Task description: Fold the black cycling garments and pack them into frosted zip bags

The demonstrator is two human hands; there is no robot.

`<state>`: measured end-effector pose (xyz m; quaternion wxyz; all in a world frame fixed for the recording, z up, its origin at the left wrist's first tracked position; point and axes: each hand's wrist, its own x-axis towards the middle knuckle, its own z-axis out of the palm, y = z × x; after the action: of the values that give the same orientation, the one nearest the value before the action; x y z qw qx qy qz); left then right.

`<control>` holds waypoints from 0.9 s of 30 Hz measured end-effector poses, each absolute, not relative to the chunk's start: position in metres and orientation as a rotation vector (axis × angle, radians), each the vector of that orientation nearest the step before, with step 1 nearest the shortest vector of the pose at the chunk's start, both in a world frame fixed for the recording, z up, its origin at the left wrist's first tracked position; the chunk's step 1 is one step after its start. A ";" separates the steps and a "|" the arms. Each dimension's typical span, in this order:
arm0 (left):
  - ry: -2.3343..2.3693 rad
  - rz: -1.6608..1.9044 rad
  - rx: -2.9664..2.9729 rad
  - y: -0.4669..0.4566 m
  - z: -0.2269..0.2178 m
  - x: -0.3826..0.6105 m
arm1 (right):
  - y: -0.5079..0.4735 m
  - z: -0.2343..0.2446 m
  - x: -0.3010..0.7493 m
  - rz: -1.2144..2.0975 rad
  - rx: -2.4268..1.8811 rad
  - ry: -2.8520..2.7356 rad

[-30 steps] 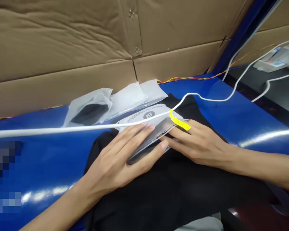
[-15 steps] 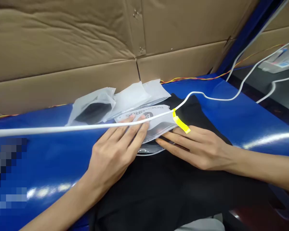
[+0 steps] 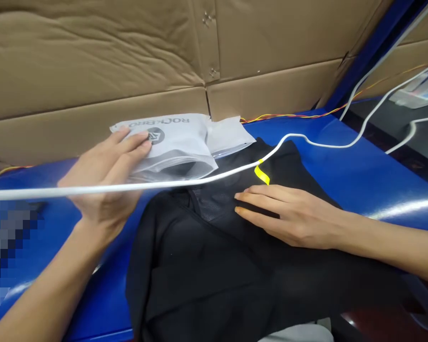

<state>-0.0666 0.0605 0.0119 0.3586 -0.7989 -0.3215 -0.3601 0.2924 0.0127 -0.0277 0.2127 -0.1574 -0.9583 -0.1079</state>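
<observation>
My left hand [image 3: 102, 164] grips the left end of a white zip bag [image 3: 185, 140] at the back of the table, fingers over its top; the thumb is hidden. Dark lettering and a round logo mark the bag, and its near side gapes a little, showing something dark inside. A black garment [image 3: 207, 266] lies spread across the table in front of me. On its upper part rests my right hand [image 3: 288, 213], palm down with fingers stretched out. Part of another white bag [image 3: 230, 135] shows just right of the held one.
A white cable [image 3: 231, 172] crosses the view in front of the hands, with a yellow tag [image 3: 261, 175] on it. Behind the blue table [image 3: 378, 175] stands a cardboard wall [image 3: 128, 61]. Red and yellow wires [image 3: 288, 115] run along its foot. A plastic box [image 3: 419, 88] sits far right.
My left hand has carried the printed bag from the garment back and left, over the other bags. The garment's mesh part is now uncovered. My right hand stays nearly in place.
</observation>
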 end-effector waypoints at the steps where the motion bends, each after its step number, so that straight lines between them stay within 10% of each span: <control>1: -0.858 -0.963 -2.065 0.061 0.012 -0.069 | 0.013 -0.028 0.292 -0.297 -0.438 -2.667; 27: -1.587 -0.509 -2.156 0.084 0.008 -0.095 | 0.019 -0.033 0.300 0.148 -0.638 -2.728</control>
<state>-0.0948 0.0837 0.0076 0.2066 -0.7740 -0.5699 -0.1828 0.2999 0.0190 -0.0334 0.1672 -0.2240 -0.9587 0.0521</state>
